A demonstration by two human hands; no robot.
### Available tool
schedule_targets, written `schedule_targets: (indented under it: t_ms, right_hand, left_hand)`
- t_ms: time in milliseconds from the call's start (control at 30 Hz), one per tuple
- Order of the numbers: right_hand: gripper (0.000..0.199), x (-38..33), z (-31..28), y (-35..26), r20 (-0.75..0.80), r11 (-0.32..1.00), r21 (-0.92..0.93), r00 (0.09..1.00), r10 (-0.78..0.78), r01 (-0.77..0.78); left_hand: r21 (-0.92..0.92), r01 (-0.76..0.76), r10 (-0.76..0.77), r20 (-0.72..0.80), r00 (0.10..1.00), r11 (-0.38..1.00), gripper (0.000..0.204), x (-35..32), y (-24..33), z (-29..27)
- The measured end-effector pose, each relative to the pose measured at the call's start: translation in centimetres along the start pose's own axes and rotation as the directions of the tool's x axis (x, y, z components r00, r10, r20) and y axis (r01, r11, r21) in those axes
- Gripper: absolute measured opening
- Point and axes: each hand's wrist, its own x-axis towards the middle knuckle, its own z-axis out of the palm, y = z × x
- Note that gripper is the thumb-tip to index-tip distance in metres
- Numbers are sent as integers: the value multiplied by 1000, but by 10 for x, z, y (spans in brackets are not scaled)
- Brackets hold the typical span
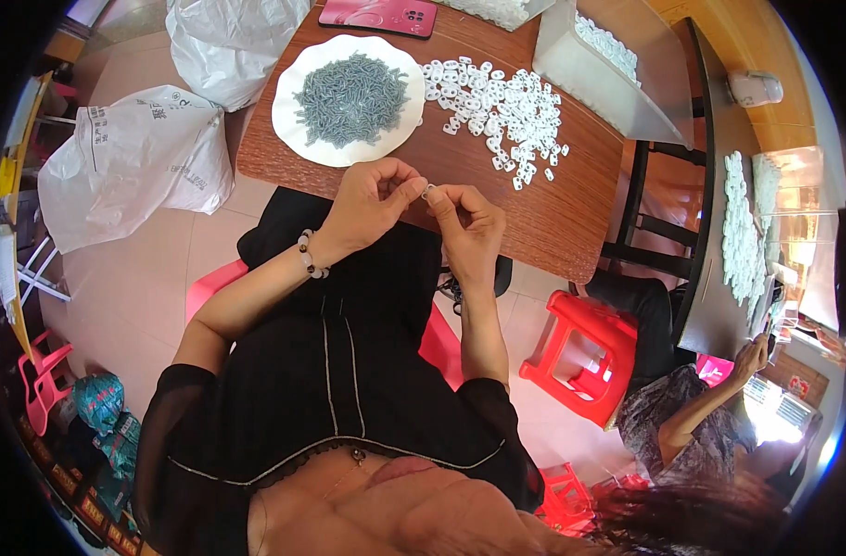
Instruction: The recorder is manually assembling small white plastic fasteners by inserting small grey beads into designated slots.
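My left hand (375, 202), with a beaded bracelet (310, 255) on its wrist, is closed in a pinch over the table's near edge. Facing it, my right hand (471, 222) pinches too, and the fingertips nearly meet. A small white piece (428, 191) shows between them; its details are too small to make out, as is any grey pin with it. Just beyond my left hand, a white scalloped plate (291, 130) carries a heap of thin grey screw-like pins (353, 97). To its right, many small white two-holed plastic pieces (515, 111) lie loose on the brown table (571, 218).
A pink phone (378, 17) lies at the table's far edge, beside a translucent bin (580, 69) of white pieces. White sacks (135, 157) stand left on the floor. A red stool (580, 357) is at right, near another person (687, 417) working at a dark table.
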Motion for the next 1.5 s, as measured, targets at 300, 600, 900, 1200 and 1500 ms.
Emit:
schedule_targets:
  t_ms: [300, 600, 900, 1200, 1500]
  right_hand:
    - [15, 2, -1, -1, 16, 998, 44, 998, 54, -54]
    - [16, 2, -5, -5, 0, 997, 37, 998, 63, -63]
    - [15, 5, -6, -4, 9, 996, 56, 998, 67, -68]
    - [20, 4, -3, -5, -2, 995, -89, 999, 42, -42]
    - [19, 3, -1, 2, 3, 997, 54, 999, 50, -50]
  left_hand:
    - [-36, 49, -48, 7, 999, 998, 17, 0, 1, -3]
    - [-217, 176, -174, 27, 984, 960, 24, 1, 11, -8]
    - [-136, 98, -98, 10, 995, 986, 20, 3, 7, -3]
    - [-9, 70, -70, 2, 998, 997, 17, 0, 10, -3]
    - [-33, 21, -21, 4, 1000, 999, 18, 1, 1, -1]
